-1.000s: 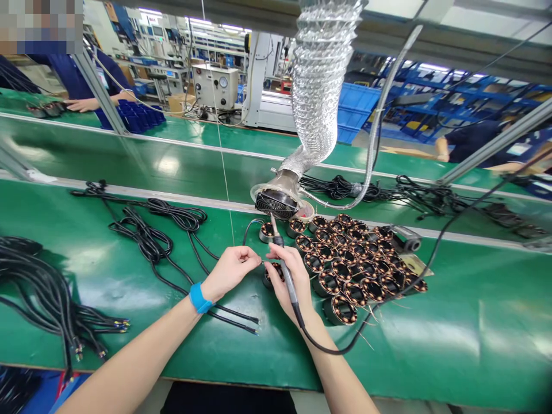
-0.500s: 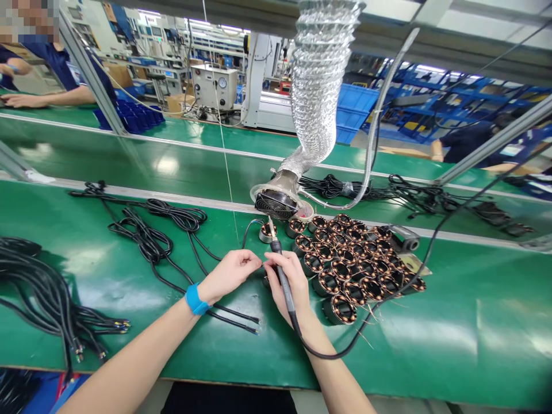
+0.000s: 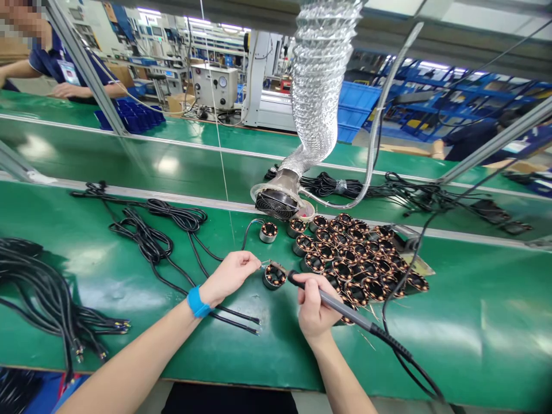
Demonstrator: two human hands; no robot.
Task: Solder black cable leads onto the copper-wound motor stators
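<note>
A soldering iron (image 3: 351, 313) with a grey handle is gripped in my right hand (image 3: 314, 305), its tip pointing left. That tip reaches over the rim of a copper-wound motor stator (image 3: 275, 283), close to my left fingertips. My left hand (image 3: 233, 275), with a blue wristband (image 3: 198, 302), pinches a thin wire (image 3: 261, 265) beside the stator's upper left edge. Whether the tip touches the wire is too small to tell. Behind it sits another stator (image 3: 268, 232), with a black cable (image 3: 247, 230) leading to it.
Many stators (image 3: 342, 269) stand packed together at the right. Black cables (image 3: 149, 241) lie coiled at the left, beside a thick cable bundle (image 3: 47, 299). A fume extractor (image 3: 276, 198) hangs from a foil duct (image 3: 321, 86) above. A co-worker (image 3: 69, 72) is across the bench.
My right hand has moved right and turned the soldering iron from pointing away to pointing left, tip at the near stator. My left hand stays nearly in place, still pinching.
</note>
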